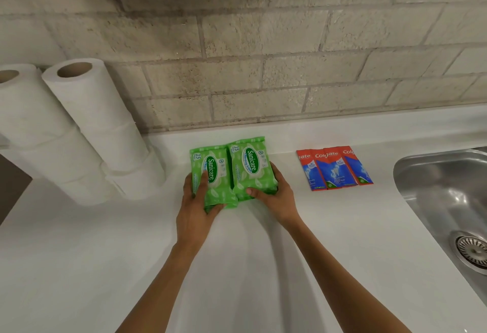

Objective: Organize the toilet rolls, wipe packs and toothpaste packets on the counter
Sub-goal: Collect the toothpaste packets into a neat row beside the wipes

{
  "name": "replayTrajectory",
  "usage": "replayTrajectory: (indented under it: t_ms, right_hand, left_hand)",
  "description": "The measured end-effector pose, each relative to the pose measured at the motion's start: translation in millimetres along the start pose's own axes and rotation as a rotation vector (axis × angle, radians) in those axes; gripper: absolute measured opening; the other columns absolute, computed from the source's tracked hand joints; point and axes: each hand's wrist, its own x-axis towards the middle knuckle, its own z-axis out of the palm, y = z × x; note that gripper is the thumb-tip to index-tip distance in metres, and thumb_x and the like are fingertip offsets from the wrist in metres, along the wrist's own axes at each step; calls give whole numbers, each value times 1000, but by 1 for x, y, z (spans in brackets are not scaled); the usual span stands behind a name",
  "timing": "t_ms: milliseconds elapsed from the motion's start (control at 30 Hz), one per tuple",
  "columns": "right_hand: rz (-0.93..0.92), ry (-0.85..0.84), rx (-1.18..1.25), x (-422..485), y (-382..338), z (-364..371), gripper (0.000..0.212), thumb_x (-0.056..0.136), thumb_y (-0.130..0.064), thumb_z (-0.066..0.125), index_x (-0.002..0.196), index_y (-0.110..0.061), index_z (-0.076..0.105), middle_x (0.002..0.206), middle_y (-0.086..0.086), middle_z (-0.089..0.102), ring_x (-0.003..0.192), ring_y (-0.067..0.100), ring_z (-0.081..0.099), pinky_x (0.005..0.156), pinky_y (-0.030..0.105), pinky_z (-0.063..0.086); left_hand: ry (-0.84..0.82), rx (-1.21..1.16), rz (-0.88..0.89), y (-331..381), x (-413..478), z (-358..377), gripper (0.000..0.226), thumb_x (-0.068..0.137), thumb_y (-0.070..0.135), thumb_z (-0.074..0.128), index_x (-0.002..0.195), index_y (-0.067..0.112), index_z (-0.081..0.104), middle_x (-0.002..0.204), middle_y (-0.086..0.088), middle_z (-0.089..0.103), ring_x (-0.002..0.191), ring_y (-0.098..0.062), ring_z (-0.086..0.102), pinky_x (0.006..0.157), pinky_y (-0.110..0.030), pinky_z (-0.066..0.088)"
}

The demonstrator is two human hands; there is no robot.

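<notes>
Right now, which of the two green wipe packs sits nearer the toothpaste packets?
The right-hand wipe pack, under the right hand. The other pack, held by the left hand, lies toward the toilet rolls.

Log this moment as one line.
left hand on left wipe pack | right hand on right wipe pack | packs side by side
</notes>
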Motion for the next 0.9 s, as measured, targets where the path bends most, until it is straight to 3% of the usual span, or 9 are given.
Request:
replayTrajectory:
  t_ms: [200,267,333,400,533,667,800,900]
  right_hand:
    - [67,28,-29,-9,-11,-2,102,66,-19,84,148,-21,22,136,-2,51,118,14,55,101,31,46]
    - [70,72,-20,-21,-18,0,100,69,-19,82,148,-21,21,135,-5,47,122,13,50,102,26,42]
    - [45,175,-47,-35,-25,6,88,74,-23,78,146,-20,27,133,-6,45,125,9,44,100,19,37]
    - [-33,325,-95,-49,-28,14,71,79,-25,72,140,-20,37,136,-3,48,127,11,44,105,24,36]
    - [-210,472,-100,-74,-37,37,36,87,-19,62,122,-17,55,117,-7,55,111,9,51,98,26,41]
    - [-220,350,-50,-84,-49,60,19,89,-17,56,107,-19,63,103,-4,62,94,14,60,81,26,47]
    - [-180,149,-2,-89,-61,83,22,93,-9,52,111,-10,62,102,2,65,86,10,59,70,5,45]
    - [-138,61,26,-88,-68,101,28,95,-10,46,119,-5,59,106,6,65,80,21,61,71,9,45]
  left_hand:
    - [-97,4,-4,4,4,-8,98,78,44,68,149,29,1,158,-9,1,142,-27,24,100,-40,43]
    - [-148,-3,-20,4,3,-15,106,74,47,70,149,30,-3,158,-9,-3,144,-28,20,104,-39,40]
    - [-152,-27,-31,4,-3,-22,108,73,48,71,149,28,-3,158,-10,-3,144,-28,21,104,-39,40]
    - [-132,-83,-29,2,-11,-31,104,75,46,71,150,25,1,158,-10,1,142,-27,26,102,-37,41]
    - [-79,-181,-21,-4,-28,-50,83,84,32,65,148,16,15,153,-10,20,136,-25,35,103,-33,38]
    - [-50,-292,-92,-14,-43,-67,65,86,22,63,143,16,32,143,-10,35,122,-25,50,101,-35,44]
    - [57,-423,-222,-20,-56,-87,46,89,18,59,133,14,46,132,-8,50,98,-18,56,86,-28,46]
    - [104,-454,-275,-30,-68,-102,37,91,19,56,127,12,51,123,-9,56,91,-19,56,80,-24,41]
